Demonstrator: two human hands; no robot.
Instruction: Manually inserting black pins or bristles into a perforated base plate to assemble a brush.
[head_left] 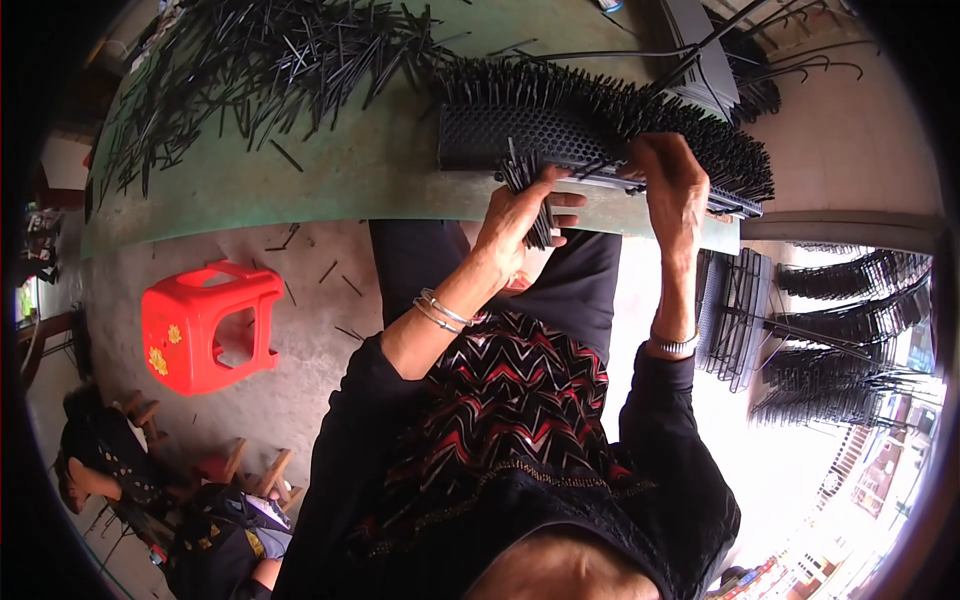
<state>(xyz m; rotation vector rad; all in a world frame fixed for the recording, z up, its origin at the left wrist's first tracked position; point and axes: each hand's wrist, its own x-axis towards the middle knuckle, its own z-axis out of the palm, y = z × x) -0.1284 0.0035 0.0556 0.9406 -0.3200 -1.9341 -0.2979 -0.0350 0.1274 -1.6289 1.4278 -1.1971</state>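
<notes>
Left hand (512,215) half curled, thumb (545,180) uppermost, left forearm (450,300) slanting inward; right hand (678,180) arches over, fingers (643,152) bent, right forearm (678,295) nearly upright

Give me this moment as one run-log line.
left hand: holds black sticks | right hand: at near edge of rack | loose sticks: heaped on table

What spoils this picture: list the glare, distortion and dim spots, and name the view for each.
Head view: the floor at lower right is washed out to white; head view: the near edge of the green table bows and the picture's corners go black; head view: the fingertip area of the right hand is dim beside the black perforated panel, hiding its exact grip.
</notes>
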